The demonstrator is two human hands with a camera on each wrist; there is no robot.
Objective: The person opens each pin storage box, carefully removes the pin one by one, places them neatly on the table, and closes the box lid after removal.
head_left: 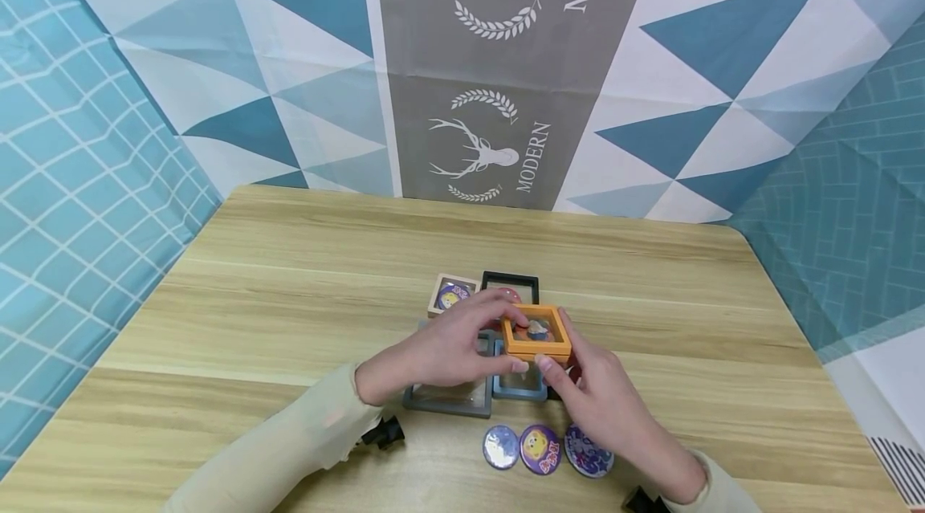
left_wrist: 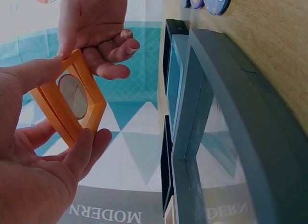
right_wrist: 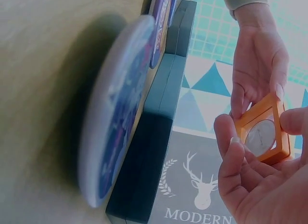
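Both hands hold a small orange display frame (head_left: 538, 349) above the other frames on the table. My left hand (head_left: 448, 344) grips its left side between thumb and fingers. The right hand (head_left: 610, 396) pinches the near right corner and side, its thumb on the front edge. Through the clear window a round badge (left_wrist: 73, 96) shows its plain silvery back in both wrist views; from the head view its coloured face is partly visible. Under the hands lie a large grey frame (head_left: 448, 409) and a blue frame (head_left: 520, 395), both partly covered.
Behind are a beige frame (head_left: 433, 300) with a purple badge inside and a black frame (head_left: 510, 275) with a reddish badge. A dark frame (right_wrist: 139, 161) lies below the right hand. Near the front are a pale badge (head_left: 501, 447), a yellow-and-purple badge (head_left: 539, 449) and a larger purple badge (head_left: 588, 454).
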